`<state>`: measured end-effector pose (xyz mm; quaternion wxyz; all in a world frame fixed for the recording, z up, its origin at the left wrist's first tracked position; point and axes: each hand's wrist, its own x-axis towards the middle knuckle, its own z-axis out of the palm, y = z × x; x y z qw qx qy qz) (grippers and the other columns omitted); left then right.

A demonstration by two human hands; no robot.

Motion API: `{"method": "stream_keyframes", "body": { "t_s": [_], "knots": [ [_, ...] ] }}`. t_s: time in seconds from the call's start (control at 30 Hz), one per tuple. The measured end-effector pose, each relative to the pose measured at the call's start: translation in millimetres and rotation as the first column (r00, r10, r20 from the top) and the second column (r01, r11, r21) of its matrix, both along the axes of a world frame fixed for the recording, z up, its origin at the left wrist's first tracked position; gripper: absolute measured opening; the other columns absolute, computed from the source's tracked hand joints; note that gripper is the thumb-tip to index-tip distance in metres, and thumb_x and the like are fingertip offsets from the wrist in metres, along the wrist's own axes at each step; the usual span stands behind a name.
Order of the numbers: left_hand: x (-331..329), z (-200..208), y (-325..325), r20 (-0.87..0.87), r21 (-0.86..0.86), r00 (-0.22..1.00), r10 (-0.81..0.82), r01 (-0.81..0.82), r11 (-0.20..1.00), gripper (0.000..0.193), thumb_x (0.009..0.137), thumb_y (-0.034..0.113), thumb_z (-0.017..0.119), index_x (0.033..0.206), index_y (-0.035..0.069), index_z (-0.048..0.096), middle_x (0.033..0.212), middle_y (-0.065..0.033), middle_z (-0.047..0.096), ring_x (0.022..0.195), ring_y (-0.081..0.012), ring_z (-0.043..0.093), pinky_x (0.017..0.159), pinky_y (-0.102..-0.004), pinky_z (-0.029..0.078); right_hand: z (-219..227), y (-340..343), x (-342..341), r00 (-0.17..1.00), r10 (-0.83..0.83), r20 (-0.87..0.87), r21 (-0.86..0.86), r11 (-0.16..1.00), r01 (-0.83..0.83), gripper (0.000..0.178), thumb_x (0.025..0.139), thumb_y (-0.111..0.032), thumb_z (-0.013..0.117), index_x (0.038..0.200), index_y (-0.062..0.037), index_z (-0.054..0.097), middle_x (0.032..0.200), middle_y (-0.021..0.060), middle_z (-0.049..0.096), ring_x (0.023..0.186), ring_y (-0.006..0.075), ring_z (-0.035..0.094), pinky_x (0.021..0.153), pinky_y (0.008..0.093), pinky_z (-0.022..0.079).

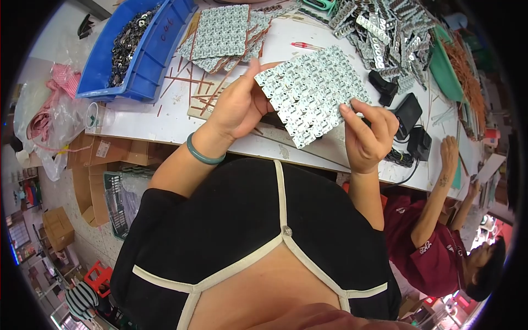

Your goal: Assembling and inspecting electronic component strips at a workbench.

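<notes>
Between my two hands is a square circuit board panel [316, 93], whitish and covered in a repeated grid of small boards, held tilted above the table. My left hand [242, 102] grips its left edge, thumb up and fingers under the panel. The right hand [371, 132] pinches the right edge between thumb and fingers. Beyond my left hand lies a stack of similar panels [221, 33] with brown edges. Thin brown strips [192, 82] are scattered on the white table [148, 118] next to that hand.
A blue bin [148, 49] of small dark parts stands at the far left. Separated board strips [379, 41] are heaped at the far right, beside a green basin [446, 60] of brown strips. A red pen [305, 46], black devices [408, 114] and cables lie nearby. A co-worker [429, 242] sits at right.
</notes>
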<state>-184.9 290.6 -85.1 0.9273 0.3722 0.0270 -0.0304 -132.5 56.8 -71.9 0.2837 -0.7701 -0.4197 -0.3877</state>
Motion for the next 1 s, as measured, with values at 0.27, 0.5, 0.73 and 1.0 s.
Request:
{"method": "stream_keyframes", "body": {
  "t_s": [0.27,0.5,0.73,1.0],
  "knots": [
    [2,1,9,0.123,0.174,0.989,-0.087,0.065,0.983,0.049,0.098,0.028,0.046,0.135,-0.005,0.041,0.131,-0.0152,0.051,0.121,-0.0208,0.049,0.103,-0.0353,0.038,-7,-14,9,0.973,0.103,-0.207,-0.102,0.987,-0.126,0.040,0.063,0.007,0.070,0.100,-0.0078,0.069,0.109,0.0076,0.063,0.100,0.0243,0.057,0.087,0.0322,0.043],
    [4,-1,8,0.158,0.196,0.983,-0.094,0.062,0.979,0.047,0.099,0.028,0.046,0.133,-0.004,0.043,0.125,-0.0137,0.056,0.113,-0.0193,0.055,0.098,-0.0333,0.044,-18,-23,13,0.451,0.492,-0.745,0.584,0.807,0.085,0.052,0.085,-0.005,0.056,0.133,0.0043,0.040,0.123,0.0161,0.055,0.109,0.0191,0.054,0.091,0.0309,0.042],
    [7,-4,6,0.120,0.106,0.991,-0.055,0.042,0.993,0.057,0.097,0.043,0.045,0.131,-0.003,0.045,0.120,-0.0127,0.059,0.107,-0.0179,0.059,0.092,-0.0314,0.048,-22,-8,-2,0.078,0.681,-0.728,0.682,0.710,0.177,0.052,0.083,-0.001,0.060,0.129,0.0040,0.037,0.099,0.0123,0.065,0.075,0.0135,0.061,0.062,0.0245,0.048],
    [6,-11,7,0.084,0.110,0.996,-0.006,-0.004,0.994,0.038,0.098,0.034,0.047,0.117,0.002,0.054,0.103,-0.0055,0.064,0.092,-0.0127,0.063,0.080,-0.0292,0.053,-34,-16,0,0.055,0.707,-0.705,0.707,0.695,0.129,0.050,0.083,-0.002,0.061,0.128,0.0036,0.038,0.106,0.0131,0.063,0.084,0.0157,0.063,0.072,0.0276,0.051]
  ]
}}
